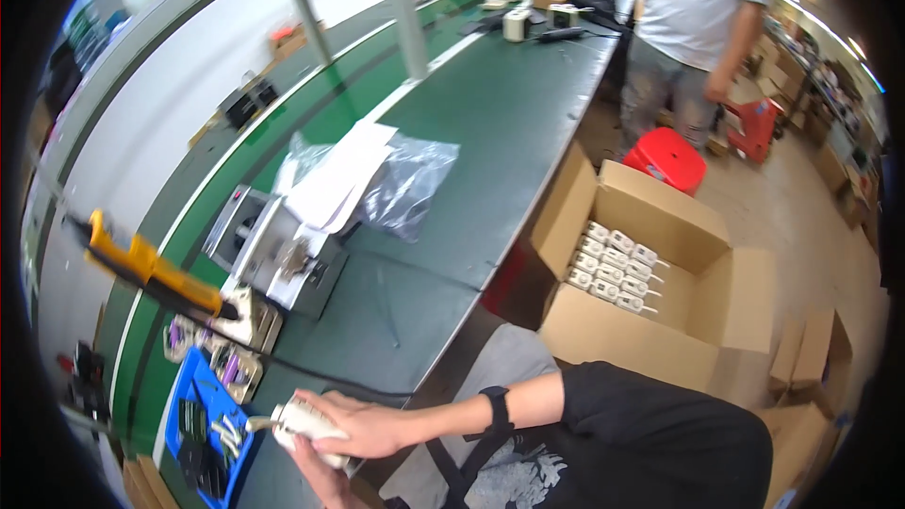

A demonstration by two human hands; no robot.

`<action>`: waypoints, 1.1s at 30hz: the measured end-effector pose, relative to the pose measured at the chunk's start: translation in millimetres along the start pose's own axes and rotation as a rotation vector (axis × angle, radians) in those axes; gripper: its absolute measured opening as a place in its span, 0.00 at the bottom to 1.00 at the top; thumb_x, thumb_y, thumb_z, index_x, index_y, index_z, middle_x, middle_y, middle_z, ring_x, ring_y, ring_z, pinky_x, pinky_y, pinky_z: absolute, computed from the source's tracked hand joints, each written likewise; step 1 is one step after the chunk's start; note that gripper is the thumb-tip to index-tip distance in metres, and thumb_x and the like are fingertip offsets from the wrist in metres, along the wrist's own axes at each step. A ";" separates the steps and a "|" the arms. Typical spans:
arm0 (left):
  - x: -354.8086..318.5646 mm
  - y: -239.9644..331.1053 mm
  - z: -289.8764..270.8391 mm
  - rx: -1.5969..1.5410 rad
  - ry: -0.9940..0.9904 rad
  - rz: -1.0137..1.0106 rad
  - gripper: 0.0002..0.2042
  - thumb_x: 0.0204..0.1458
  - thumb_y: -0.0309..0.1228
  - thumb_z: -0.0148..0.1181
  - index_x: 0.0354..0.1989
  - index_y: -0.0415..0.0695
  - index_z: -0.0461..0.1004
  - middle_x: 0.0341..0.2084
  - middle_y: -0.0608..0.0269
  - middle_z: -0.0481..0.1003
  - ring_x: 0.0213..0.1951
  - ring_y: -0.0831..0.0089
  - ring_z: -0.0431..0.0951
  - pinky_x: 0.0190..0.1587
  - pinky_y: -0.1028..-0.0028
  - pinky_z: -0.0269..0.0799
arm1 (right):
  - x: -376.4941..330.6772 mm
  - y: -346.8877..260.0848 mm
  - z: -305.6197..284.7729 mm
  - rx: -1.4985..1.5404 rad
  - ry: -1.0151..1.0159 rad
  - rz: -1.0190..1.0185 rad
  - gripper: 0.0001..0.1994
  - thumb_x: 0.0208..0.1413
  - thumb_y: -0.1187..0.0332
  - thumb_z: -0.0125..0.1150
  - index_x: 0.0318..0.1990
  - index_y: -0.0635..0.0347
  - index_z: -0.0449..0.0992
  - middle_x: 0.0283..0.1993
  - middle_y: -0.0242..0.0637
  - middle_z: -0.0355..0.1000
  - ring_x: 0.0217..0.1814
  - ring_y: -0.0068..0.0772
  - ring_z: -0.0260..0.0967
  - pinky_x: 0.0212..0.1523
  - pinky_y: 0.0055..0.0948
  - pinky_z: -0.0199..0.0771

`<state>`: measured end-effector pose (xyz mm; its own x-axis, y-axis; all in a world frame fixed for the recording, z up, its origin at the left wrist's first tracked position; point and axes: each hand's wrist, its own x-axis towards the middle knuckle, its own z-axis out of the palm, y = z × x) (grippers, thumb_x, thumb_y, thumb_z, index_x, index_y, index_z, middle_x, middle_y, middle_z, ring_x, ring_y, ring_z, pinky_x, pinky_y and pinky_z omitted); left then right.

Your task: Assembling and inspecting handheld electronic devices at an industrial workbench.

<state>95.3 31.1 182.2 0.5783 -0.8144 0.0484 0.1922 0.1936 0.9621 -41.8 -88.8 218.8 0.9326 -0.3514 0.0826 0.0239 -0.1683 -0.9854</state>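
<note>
A cream-white plastic device (pixel 311 422), rounded and about palm-sized, is held over the near edge of the bench, and a short pale stub sticks out of its left end. My right hand (pixel 370 426) is closed over its top and right side, a dark band on the wrist. From below, my left hand (pixel 320 477) grips its underside, partly hidden by the device. Just left of the hands lies a blue tray (pixel 247 457) with black parts and small pale pieces. Beyond it, open cream housings (pixel 236 372) with purple parts inside rest on the bench.
A yellow electric screwdriver (pixel 151 269) hangs at left, its dark cable crossing the bench. A grey metal machine (pixel 316 273) stands near plastic bags (pixel 415 184) and paper. At right, an open carton (pixel 702 306) holds rows of similar white devices. A red stool (pixel 667 160) and another person (pixel 693 28) are beyond.
</note>
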 end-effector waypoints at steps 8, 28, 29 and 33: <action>5.9 4.3 37.8 0.150 0.095 0.135 0.26 0.59 0.31 0.50 0.64 0.40 0.49 0.50 0.57 0.66 0.49 0.70 0.69 0.54 0.70 0.66 | 3.1 9.6 -6.6 -0.069 0.152 -0.119 0.39 0.58 0.56 0.57 0.69 0.69 0.47 0.62 0.63 0.57 0.65 0.58 0.57 0.66 0.39 0.56; 4.5 15.5 37.4 0.215 0.119 0.144 0.26 0.60 0.35 0.53 0.62 0.40 0.51 0.46 0.54 0.69 0.47 0.71 0.71 0.51 0.70 0.68 | 10.2 10.2 -8.9 0.114 0.044 -0.063 0.34 0.61 0.61 0.52 0.70 0.66 0.47 0.65 0.52 0.57 0.67 0.42 0.56 0.66 0.34 0.54; 3.8 17.5 36.9 0.242 0.121 0.143 0.26 0.60 0.34 0.52 0.62 0.40 0.51 0.46 0.55 0.69 0.47 0.72 0.71 0.50 0.71 0.68 | 10.4 9.2 -11.6 0.180 0.035 -0.040 0.33 0.61 0.62 0.51 0.69 0.66 0.48 0.65 0.50 0.58 0.67 0.40 0.57 0.65 0.32 0.55; 4.3 17.6 30.9 0.022 0.146 0.110 0.25 0.60 0.32 0.51 0.63 0.41 0.50 0.45 0.56 0.69 0.45 0.74 0.71 0.49 0.72 0.69 | 8.9 8.9 -15.1 0.200 0.044 -0.041 0.31 0.63 0.62 0.49 0.69 0.66 0.49 0.62 0.43 0.62 0.63 0.30 0.58 0.62 0.28 0.57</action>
<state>76.7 14.1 207.7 0.7039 -0.7008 0.1156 0.1052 0.2638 0.9588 -38.7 -107.3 213.0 0.9129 -0.3884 0.1254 0.1368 0.0016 -0.9906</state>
